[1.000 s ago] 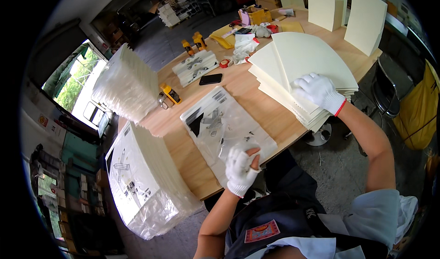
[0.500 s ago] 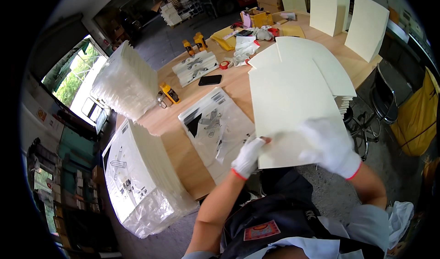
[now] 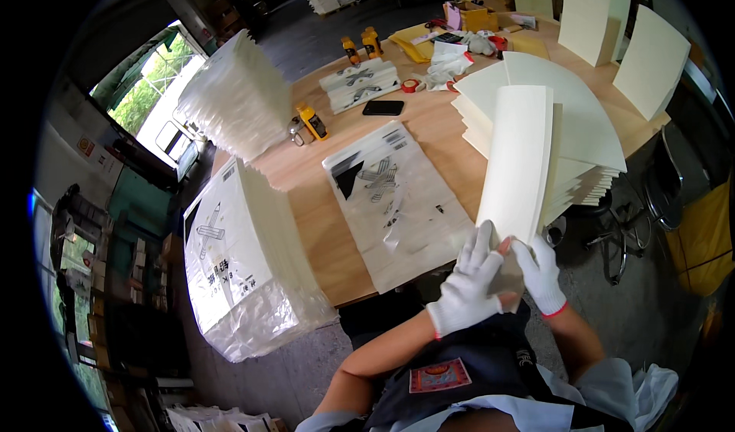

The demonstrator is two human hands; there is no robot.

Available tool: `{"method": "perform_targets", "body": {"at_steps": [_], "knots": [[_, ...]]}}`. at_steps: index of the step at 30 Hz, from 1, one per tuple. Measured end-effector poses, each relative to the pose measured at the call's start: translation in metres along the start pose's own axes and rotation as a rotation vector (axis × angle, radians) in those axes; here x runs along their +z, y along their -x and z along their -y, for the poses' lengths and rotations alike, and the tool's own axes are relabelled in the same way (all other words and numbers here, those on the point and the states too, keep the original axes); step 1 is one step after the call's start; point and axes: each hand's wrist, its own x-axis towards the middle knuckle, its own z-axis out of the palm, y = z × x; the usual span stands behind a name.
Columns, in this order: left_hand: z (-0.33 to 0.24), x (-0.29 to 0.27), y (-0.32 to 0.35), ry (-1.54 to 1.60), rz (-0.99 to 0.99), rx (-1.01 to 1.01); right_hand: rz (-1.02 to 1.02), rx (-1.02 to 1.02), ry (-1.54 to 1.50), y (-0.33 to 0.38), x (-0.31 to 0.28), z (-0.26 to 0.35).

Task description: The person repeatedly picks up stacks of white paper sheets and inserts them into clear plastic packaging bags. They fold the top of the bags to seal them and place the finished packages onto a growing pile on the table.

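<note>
In front of me a bundle of cream paper sheets (image 3: 514, 160) is bent lengthwise into a curve, its near end held between my gloved hands. My left hand (image 3: 468, 286) grips the near left edge, fingers lying over the paper. My right hand (image 3: 540, 273) holds the near right edge, thumb toward the left one. Both wear white knit gloves; some left fingertips look uncovered. Behind the bundle, a fanned stack of the same paper (image 3: 588, 114) lies on the table. Left of my hands lies a flat printed plastic bag (image 3: 417, 225) with a pencil drawing.
Piles of plastic bags (image 3: 253, 271) and wrapped packs (image 3: 230, 99) stand at the left. A black phone (image 3: 383, 108), a yellow bottle (image 3: 312, 121) and red tape (image 3: 412, 86) lie farther back. Two upright paper stacks (image 3: 651, 61) stand far right. A chair (image 3: 662, 176) is beside the table.
The flat sheets have been lifted and bent into a lengthwise curve. Both hands have come together at the near end, the left moving right. The view has shifted.
</note>
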Motion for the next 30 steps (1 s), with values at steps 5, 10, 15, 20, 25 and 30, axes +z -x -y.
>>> {"method": "perform_targets", "body": {"at_steps": [5, 10, 15, 20, 25, 30], "knots": [[0.035, -0.066, 0.002, -0.573, -0.698, -0.106, 0.108, -0.274, 0.389, 0.017, -0.034, -0.004], [0.111, -0.119, -0.017, 0.432, -0.348, -0.442, 0.256, -0.795, 0.824, 0.023, -0.042, -0.014], [0.081, -0.118, -0.013, 0.494, -0.077, -0.377, 0.350, -0.643, 0.948, 0.017, -0.022, -0.024], [0.046, -0.079, 0.018, 0.046, -0.060, -0.151, 0.560, -0.378, 0.895, -0.004, -0.003, -0.021], [0.061, -0.018, 0.066, 0.030, -0.160, 0.366, 0.819, 0.143, 0.106, -0.030, 0.007, -0.072], [0.056, -0.022, 0.028, -0.072, -0.166, 0.135, 0.697, 0.107, -0.187, -0.038, 0.066, -0.065]]}}
